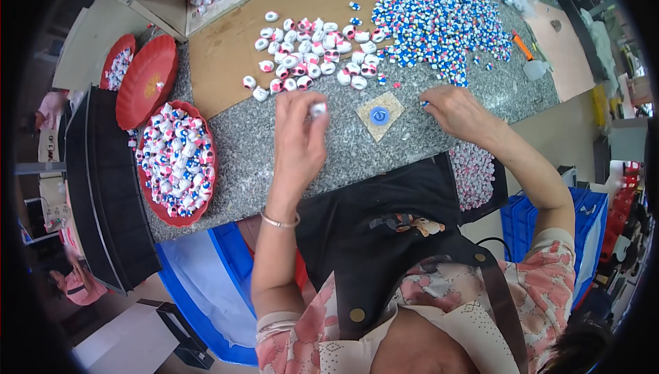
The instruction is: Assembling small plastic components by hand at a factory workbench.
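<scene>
My left hand [300, 134] is raised over the grey speckled worktop, its thumb and fingers pinching a small rounded white piece [318, 109]. Across from it, my right hand [456, 114] pinches a tiny blue-and-white piece [425, 103] between the fingertips. Between the hands lies a square tan pad [375, 132] with a round blue disc [379, 115] on it. Beyond my left hand is a loose group of rounded white pieces [301, 55] with pink and dark patches. A wide heap of tiny blue-and-white pieces [432, 14] spreads past my right hand.
At the left stands a red scalloped bowl [213, 192] full of white, pink and blue pieces. Behind it are a tilted red dish [141, 103] and another red bowl [110, 55]. An orange tool [523, 46] and a small translucent bottle [535, 69] lie at the far right.
</scene>
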